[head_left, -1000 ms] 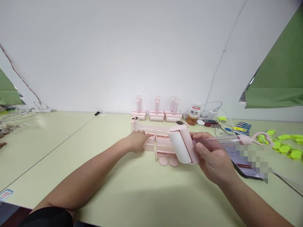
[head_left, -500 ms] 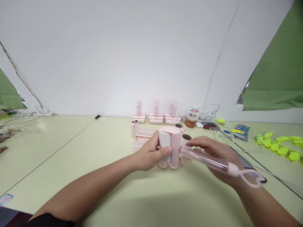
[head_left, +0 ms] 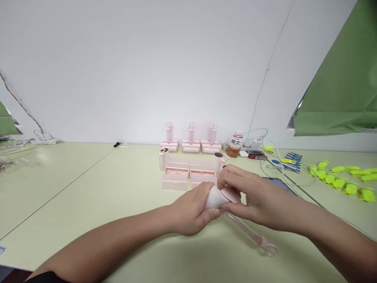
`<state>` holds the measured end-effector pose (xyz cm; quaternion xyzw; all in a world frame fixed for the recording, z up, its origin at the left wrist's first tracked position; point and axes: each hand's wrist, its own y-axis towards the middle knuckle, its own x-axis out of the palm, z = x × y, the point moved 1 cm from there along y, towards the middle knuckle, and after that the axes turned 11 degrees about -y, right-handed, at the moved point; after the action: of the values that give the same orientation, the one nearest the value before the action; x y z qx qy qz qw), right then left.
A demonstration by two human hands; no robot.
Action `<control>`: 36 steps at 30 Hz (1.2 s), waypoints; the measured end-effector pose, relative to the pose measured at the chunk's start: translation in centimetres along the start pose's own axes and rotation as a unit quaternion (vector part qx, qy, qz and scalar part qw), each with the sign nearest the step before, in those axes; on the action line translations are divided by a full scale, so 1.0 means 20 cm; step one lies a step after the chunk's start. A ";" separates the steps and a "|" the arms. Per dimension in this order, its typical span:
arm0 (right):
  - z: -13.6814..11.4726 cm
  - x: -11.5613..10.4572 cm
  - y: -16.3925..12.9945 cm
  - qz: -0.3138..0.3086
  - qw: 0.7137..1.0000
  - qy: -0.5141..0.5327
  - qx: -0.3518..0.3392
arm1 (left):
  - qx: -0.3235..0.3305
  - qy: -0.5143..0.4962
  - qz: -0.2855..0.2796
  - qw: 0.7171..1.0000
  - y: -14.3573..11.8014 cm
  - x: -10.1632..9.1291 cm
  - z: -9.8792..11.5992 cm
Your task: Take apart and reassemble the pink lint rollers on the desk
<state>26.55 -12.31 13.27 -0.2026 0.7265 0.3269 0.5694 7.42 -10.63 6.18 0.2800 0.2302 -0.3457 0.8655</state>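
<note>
My left hand (head_left: 194, 210) is closed round a white cylinder (head_left: 213, 199) with a pale pink end cap (head_left: 231, 194). The cylinder is tilted, with its capped end towards my right. My right hand (head_left: 247, 188) grips that capped end, fingers bent over the top and thumb beneath. From under the right hand a clear pinkish tube (head_left: 244, 228) slants down to the right, ending in a pink heart-shaped loop (head_left: 268, 248). Where the tube joins the cylinder is hidden by the fingers.
Beyond my hands are two open pink boxes (head_left: 175, 182) and upright pink cylinders (head_left: 162, 160). By the wall stand several pink boxes (head_left: 191, 147) with looped tubes, and an amber bottle (head_left: 235, 145). On the right lie a phone (head_left: 281, 184), cables and yellow-green pieces (head_left: 338, 183).
The cylinder has tipped from upright to lying over, its cap turned right. My right hand has moved left onto the cap, and the looped tube has swung lower and left.
</note>
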 end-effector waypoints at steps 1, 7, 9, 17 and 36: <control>0.01 0.00 0.01 -0.016 1.000 -0.002 0.006 | -0.012 0.003 0.003 1.000 0.00 0.01 -0.02; 0.02 0.04 0.03 -0.079 0.996 0.002 -0.033 | -0.035 0.000 0.003 0.999 -0.05 0.10 -0.08; 0.00 0.06 0.03 -0.087 0.995 0.011 -0.045 | -0.019 -0.012 -0.003 1.000 -0.07 0.12 -0.08; -0.05 0.10 0.01 -0.158 0.986 0.028 -0.043 | -0.021 -0.040 0.000 0.999 -0.12 0.21 -0.16; -0.01 0.37 -0.19 0.173 0.985 -0.002 0.001 | -0.020 -0.155 0.035 0.987 -0.17 0.22 -0.18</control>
<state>27.00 -14.57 5.17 -0.0723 0.7501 0.4200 0.5057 7.10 -12.44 -0.13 0.2138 0.0905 -0.3501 0.9075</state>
